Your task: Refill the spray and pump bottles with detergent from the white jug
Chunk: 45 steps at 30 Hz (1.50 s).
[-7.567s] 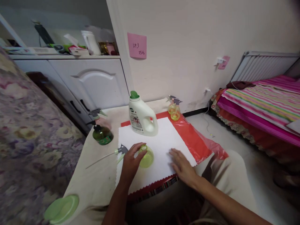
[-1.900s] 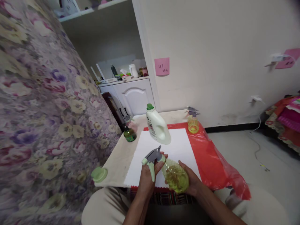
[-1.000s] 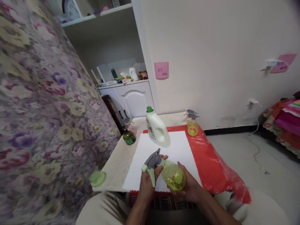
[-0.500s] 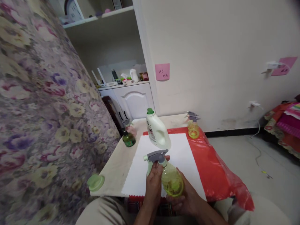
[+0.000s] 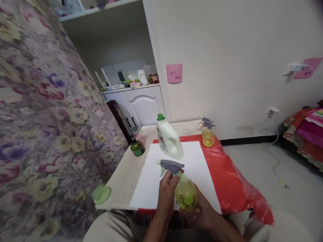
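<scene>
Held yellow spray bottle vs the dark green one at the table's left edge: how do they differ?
The translucent yellow spray bottle is lifted and tilted, gripped by the left hand at its neck and the right hand under its body; the dark green spray bottle stands upright, untouched, on the beige table. The yellow one is see-through and pale, the green one dark. The yellow one hangs over the white cloth; the green one stands off it. Both carry trigger heads.

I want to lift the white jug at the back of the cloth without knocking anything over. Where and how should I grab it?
Probably by the white jug's moulded handle loop on its right side, coming from the front right. The jug stands upright with its green cap on, and that side looks free; the dark green bottle stands to its left.
</scene>
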### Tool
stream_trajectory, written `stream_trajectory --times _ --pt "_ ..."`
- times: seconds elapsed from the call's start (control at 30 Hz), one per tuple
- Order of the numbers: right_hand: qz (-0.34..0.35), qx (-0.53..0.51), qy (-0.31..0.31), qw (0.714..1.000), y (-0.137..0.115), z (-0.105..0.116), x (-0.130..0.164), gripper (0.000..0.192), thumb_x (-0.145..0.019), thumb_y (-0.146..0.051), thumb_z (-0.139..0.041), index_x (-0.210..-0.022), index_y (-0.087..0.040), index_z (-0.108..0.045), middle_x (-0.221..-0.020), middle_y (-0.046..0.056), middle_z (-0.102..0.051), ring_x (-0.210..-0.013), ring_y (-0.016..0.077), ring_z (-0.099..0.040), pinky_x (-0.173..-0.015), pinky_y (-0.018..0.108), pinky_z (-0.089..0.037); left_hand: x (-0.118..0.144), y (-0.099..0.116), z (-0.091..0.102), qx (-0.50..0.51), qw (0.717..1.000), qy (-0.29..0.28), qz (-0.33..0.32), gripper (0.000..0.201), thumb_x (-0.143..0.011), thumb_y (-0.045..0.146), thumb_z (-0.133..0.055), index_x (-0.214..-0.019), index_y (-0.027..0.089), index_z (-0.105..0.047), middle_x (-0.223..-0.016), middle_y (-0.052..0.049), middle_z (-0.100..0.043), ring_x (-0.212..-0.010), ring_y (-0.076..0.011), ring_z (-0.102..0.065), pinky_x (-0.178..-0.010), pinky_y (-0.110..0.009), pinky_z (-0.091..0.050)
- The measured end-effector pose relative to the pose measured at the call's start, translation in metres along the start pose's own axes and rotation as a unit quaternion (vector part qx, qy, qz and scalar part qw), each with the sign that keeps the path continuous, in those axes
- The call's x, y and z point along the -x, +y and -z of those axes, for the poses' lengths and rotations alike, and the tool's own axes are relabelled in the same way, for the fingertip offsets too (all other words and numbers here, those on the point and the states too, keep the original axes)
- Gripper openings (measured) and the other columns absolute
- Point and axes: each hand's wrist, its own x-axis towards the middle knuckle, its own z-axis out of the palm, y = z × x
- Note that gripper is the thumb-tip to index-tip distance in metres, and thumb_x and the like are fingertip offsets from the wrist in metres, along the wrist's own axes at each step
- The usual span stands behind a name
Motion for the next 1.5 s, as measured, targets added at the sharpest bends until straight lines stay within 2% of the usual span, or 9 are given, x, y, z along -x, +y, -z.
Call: stream_trajectory --times 0.17,0.33,0.47,0.67,0.77,0.9,1.07,1.2,1.5 --pt "0.005 -0.001 -0.030 1.000 0.001 0.004 0.000 0.079 -0.075 -0.084 -0.026 -0.077 -0.014 -0.064 -0.049 0.005 -0.061 -0.028 0.0021 -0.031 -0.033 0.013 -0.032 0.001 0.000 -0.001 -0.001 1.000 -0.014 -0.007 0.033 -0.075 0.036 -0.069 -0.101 0.015 -0.067 -0.094 -0.006 -0.072 -0.081 -0.0177 -0.064 -0.071 -0.025 -0.047" --pt "0.077 0.028 0.031 0.996 0.004 0.000 -0.001 0.072 -0.074 -0.081 -0.040 -0.084 -0.013 -0.064 -0.067 0.009 -0.070 -0.032 0.0035 -0.042 -0.038 0.016 -0.040 -0.002 -0.007 0.001 0.030 0.999 0.022 -0.010 0.035 -0.078 0.037 -0.067 -0.108 0.018 -0.062 -0.101 -0.007 -0.071 -0.086 -0.0188 -0.064 -0.075 -0.028 -0.047" --pt "0.142 0.058 0.087 0.984 0.001 -0.004 0.000 0.070 -0.076 -0.079 -0.041 -0.088 -0.014 -0.064 -0.066 0.008 -0.071 -0.032 0.0053 -0.045 -0.039 0.018 -0.043 -0.003 -0.008 0.010 -0.024 0.999 0.024 -0.032 0.035 -0.081 0.038 -0.063 -0.110 0.017 -0.064 -0.107 -0.007 -0.070 -0.095 -0.0200 -0.062 -0.084 -0.029 -0.044" --pt "0.016 0.112 0.094 0.989 0.000 0.000 0.002 0.081 -0.077 -0.081 -0.027 -0.080 -0.010 -0.065 -0.053 0.010 -0.070 -0.024 0.0068 -0.038 -0.029 0.019 -0.035 -0.003 -0.010 0.022 -0.056 0.996 -0.062 -0.020 0.040 -0.083 0.037 -0.061 -0.118 0.018 -0.062 -0.113 -0.009 -0.068 -0.101 -0.0227 -0.060 -0.083 -0.030 -0.043" --pt "0.012 0.112 0.109 0.988 0.003 -0.001 0.002 0.079 -0.078 -0.081 -0.025 -0.076 -0.012 -0.065 -0.052 0.010 -0.069 -0.024 0.0075 -0.039 -0.029 0.019 -0.035 -0.003 -0.007 0.025 -0.057 0.995 -0.077 -0.010 0.040 -0.083 0.037 -0.061 -0.117 0.017 -0.062 -0.112 -0.010 -0.069 -0.100 -0.0236 -0.061 -0.083 -0.031 -0.044" --pt "0.086 0.123 0.118 0.982 0.005 -0.005 -0.001 0.078 -0.076 -0.083 -0.031 -0.081 -0.013 -0.065 -0.059 0.011 -0.072 -0.027 0.0083 -0.046 -0.033 0.021 -0.042 0.005 0.004 0.019 -0.088 0.994 -0.048 -0.040 0.037 -0.083 0.040 -0.059 -0.111 0.015 -0.065 -0.113 -0.011 -0.068 -0.106 -0.0241 -0.058 -0.090 -0.033 -0.041" --pt "0.213 0.122 0.125 0.961 0.009 -0.010 -0.013 0.069 -0.082 -0.075 -0.035 -0.099 -0.014 -0.062 -0.061 0.006 -0.072 -0.029 0.0094 -0.049 -0.037 0.023 -0.048 0.014 0.015 0.005 -0.117 0.991 0.014 -0.056 0.033 -0.080 0.042 -0.063 -0.103 0.018 -0.063 -0.108 -0.009 -0.069 -0.089 -0.0213 -0.062 -0.074 -0.029 -0.047" --pt "0.266 0.114 0.118 0.950 0.011 -0.011 -0.021 0.065 -0.088 -0.069 -0.029 -0.103 -0.015 -0.061 -0.056 0.002 -0.069 -0.026 0.0094 -0.048 -0.034 0.022 -0.046 0.015 0.015 0.006 -0.174 0.981 0.021 -0.081 0.030 -0.084 0.044 -0.057 -0.101 0.019 -0.064 -0.111 -0.007 -0.066 -0.095 -0.0226 -0.062 -0.078 -0.031 -0.048" --pt "0.169 0.110 0.099 0.974 0.006 -0.002 -0.016 0.081 -0.080 -0.080 -0.024 -0.094 -0.011 -0.065 -0.052 0.005 -0.067 -0.026 0.0100 -0.048 -0.030 0.023 -0.046 0.005 0.012 0.006 -0.211 0.974 -0.041 -0.068 0.029 -0.085 0.043 -0.056 -0.101 0.020 -0.064 -0.117 -0.010 -0.066 -0.115 -0.0280 -0.053 -0.101 -0.044 -0.034"
